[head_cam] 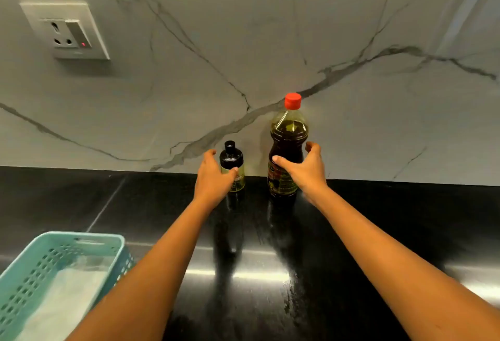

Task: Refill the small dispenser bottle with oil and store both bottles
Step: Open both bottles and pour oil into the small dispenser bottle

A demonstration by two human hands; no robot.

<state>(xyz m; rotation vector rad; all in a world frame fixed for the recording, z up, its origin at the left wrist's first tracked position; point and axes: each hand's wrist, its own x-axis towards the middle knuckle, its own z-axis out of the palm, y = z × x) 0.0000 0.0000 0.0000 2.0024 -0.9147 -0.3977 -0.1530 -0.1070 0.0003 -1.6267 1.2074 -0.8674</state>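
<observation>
A small dispenser bottle (232,163) with a black cap and a little yellow oil stands on the black counter (162,205) by the wall. My left hand (212,178) curls round it, thumb across its front and fingers at its left side. To its right stands a tall oil bottle (288,135) with a red cap, nearly full of dark oil. My right hand (305,170) wraps its lower half, with the thumb on the front and the fingers curved round the right side. Both bottles are upright and capped.
A teal perforated basket (89,242) with a white cloth lining sits at the near left edge of the counter. A wall socket (67,30) is mounted high on the left of the marble backsplash. The glossy counter stretches to both sides of the bottles.
</observation>
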